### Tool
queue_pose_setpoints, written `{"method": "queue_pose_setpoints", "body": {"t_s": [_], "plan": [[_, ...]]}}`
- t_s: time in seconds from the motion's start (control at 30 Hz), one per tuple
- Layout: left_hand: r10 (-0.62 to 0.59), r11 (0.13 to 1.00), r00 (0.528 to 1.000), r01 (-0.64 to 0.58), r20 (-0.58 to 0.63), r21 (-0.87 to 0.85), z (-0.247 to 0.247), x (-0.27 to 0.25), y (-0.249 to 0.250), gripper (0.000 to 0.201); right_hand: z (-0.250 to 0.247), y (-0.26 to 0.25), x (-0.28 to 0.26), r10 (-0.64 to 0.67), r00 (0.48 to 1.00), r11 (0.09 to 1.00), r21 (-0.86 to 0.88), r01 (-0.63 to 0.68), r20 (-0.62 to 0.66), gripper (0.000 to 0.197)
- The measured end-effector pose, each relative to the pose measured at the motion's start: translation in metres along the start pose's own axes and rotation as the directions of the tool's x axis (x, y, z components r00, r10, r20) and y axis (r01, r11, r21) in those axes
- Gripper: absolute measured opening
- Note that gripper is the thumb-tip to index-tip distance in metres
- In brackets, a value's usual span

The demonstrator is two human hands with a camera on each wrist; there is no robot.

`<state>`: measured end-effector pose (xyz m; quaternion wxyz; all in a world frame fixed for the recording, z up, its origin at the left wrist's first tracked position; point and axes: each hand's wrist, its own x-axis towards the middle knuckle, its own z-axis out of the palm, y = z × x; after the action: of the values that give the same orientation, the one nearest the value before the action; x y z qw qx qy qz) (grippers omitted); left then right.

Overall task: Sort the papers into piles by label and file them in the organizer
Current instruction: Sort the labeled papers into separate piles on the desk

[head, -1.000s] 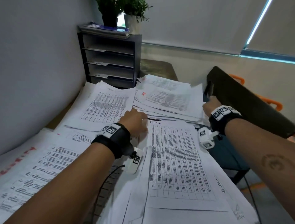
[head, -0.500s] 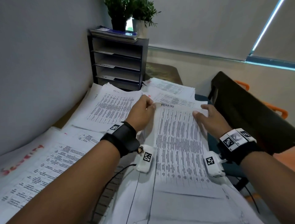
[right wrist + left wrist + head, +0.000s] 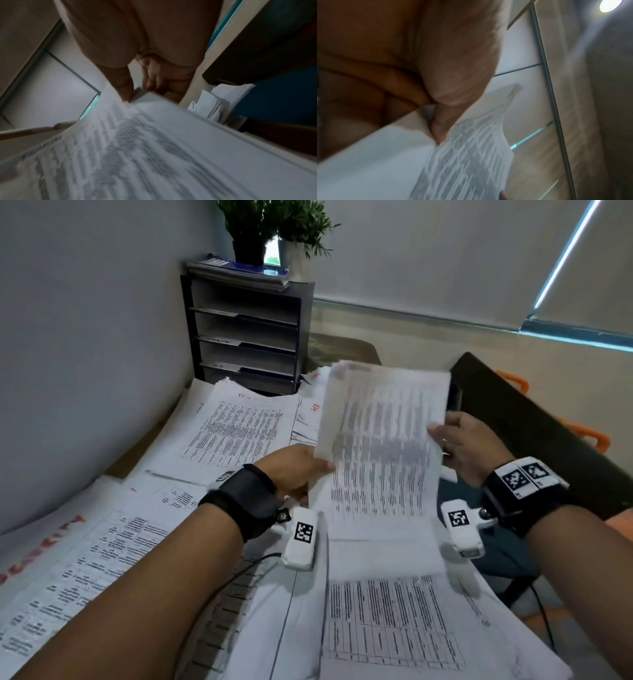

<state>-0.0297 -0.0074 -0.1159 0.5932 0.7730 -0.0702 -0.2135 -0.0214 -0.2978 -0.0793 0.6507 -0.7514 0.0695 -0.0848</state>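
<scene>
Sheet (image 3: 380, 446) lifted above paper piles (image 3: 236, 429) on bench, pinched at left edge by left hand (image 3: 291, 470), at right edge by right hand (image 3: 469, 446); organizer (image 3: 245, 333) beyond.

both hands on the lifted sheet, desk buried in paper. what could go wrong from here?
1. The printed white sheet is blurred, pinched only at its side edges by the left hand and right hand; it could crease or slip.
2. The loose white paper piles overlap, so it could land on the wrong pile.
3. The dark shelved organizer stands beyond them; a reach might drag sheets.
</scene>
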Motion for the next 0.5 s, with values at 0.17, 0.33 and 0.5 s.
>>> {"method": "queue_pose_setpoints", "body": {"t_s": [0.17, 0.33, 0.5], "plan": [[-0.008, 0.944, 0.974, -0.067, -0.225, -0.324, -0.012, 0.019, 0.005, 0.012, -0.018, 0.013, 0.002, 0.152, 0.981, 0.988, 0.0, -0.153, 0.119, 0.03], [0.001, 0.898, 0.929, -0.163, -0.369, -0.408, 0.003, 0.032, 0.013, 0.019, 0.019, 0.034, 0.0, 0.154, 0.97, 0.866, 0.446, -0.224, 0.188, 0.038], [0.04, 0.853, 0.925, -0.228, -0.377, -0.469, 0.011, 0.058, 0.023, 0.016, 0.059, 0.048, 0.009, 0.143, 0.987, 0.887, 0.433, -0.163, 0.079, 0.026]]}}
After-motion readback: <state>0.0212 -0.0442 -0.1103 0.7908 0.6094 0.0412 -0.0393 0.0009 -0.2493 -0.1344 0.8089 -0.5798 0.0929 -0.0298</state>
